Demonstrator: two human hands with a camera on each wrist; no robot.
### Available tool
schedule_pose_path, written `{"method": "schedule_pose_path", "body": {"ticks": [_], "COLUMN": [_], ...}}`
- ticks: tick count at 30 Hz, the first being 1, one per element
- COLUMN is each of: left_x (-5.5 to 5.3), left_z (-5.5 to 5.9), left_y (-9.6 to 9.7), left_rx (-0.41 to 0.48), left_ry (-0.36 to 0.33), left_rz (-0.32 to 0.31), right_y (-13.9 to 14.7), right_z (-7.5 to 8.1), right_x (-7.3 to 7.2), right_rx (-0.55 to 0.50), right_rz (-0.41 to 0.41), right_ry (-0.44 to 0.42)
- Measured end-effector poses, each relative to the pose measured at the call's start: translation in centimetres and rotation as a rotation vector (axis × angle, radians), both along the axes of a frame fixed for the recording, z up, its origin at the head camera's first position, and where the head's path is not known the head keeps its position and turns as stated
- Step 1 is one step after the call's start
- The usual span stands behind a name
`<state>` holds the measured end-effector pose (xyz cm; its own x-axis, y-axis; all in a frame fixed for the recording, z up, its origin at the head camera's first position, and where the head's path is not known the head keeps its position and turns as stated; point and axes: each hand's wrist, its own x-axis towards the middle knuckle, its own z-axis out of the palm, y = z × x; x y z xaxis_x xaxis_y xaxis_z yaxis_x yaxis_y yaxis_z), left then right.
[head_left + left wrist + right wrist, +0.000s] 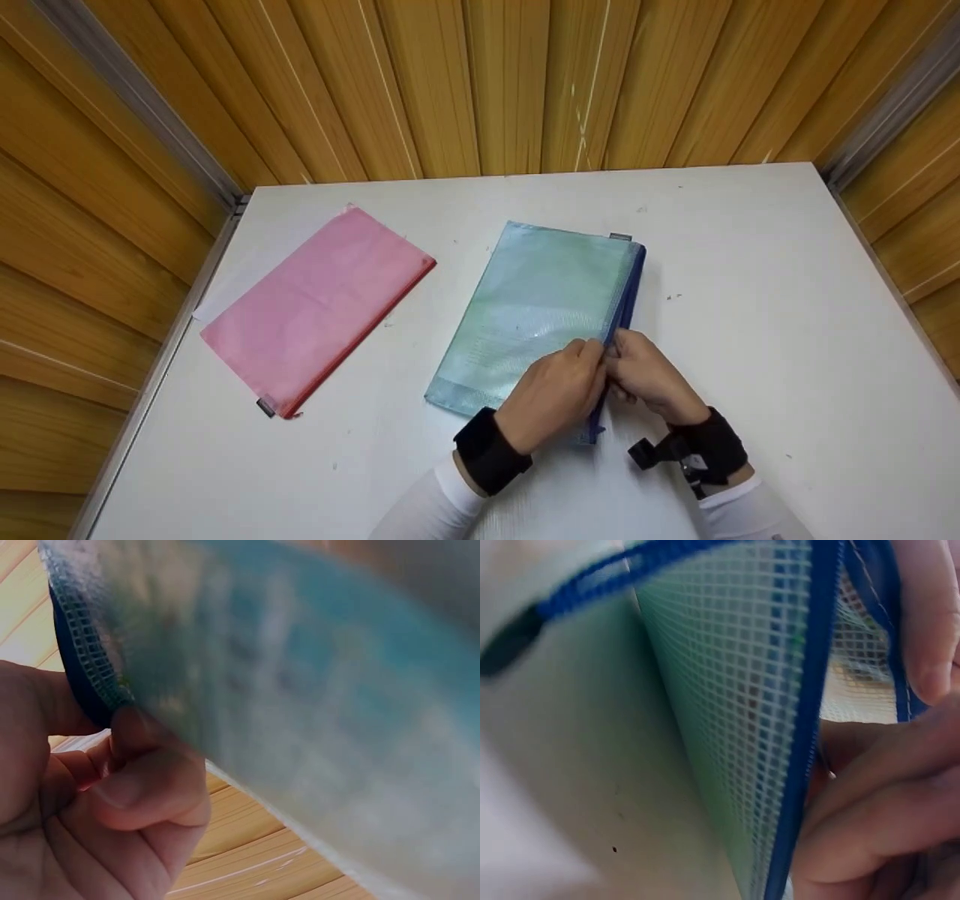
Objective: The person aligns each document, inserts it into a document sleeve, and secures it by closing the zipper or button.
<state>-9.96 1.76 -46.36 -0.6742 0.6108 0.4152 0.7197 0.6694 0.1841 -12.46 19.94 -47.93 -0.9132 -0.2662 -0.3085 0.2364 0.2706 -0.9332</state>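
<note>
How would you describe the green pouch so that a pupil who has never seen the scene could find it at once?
Start at the white table and look near its middle. There, at a slant, is the green pouch. Unlike the pink pouch to its left, it has a blue edge, not a red one.
</note>
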Motion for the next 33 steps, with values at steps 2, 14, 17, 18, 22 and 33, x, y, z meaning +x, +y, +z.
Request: {"method": "schedule_pose_path", "body": {"ticks": [2, 14, 17, 18, 22, 33], "left_x": [-0.1, -0.7, -0.8, -0.8, -1.0, -1.1], "left_z": [0.1, 1.1, 1.3, 1.4, 1.5, 1.9], "left_y": [-0.1, -0.7, -0.9, -0.9, -1.1, -1.6], "left_rx": [0.004, 0.116, 0.126, 0.127, 0.144, 0.181], "left_ry": [-0.022, -0.202, -0.229, -0.235, -0.247, -0.262], "left_rz": [-0.006, -0.044, -0.041, -0.039, -0.040, -0.023], "right_y": [0.2, 0.8, 1.3, 1.4, 2.0, 3.3], "right_z": [0.0, 0.3, 0.7, 0.8, 1.6, 2.8], "right_x": [0.0, -0.2, -0.2, -0.1, 0.1, 0.9], "right_rx": [-0.009, 0.005, 0.034, 0.043, 0.095, 0.155], "right_rz": [0.030, 0.138, 0.176, 0.186, 0.221, 0.455], "right_ry": [0.004, 0.019, 0.049, 0.060, 0.125, 0.645]}}
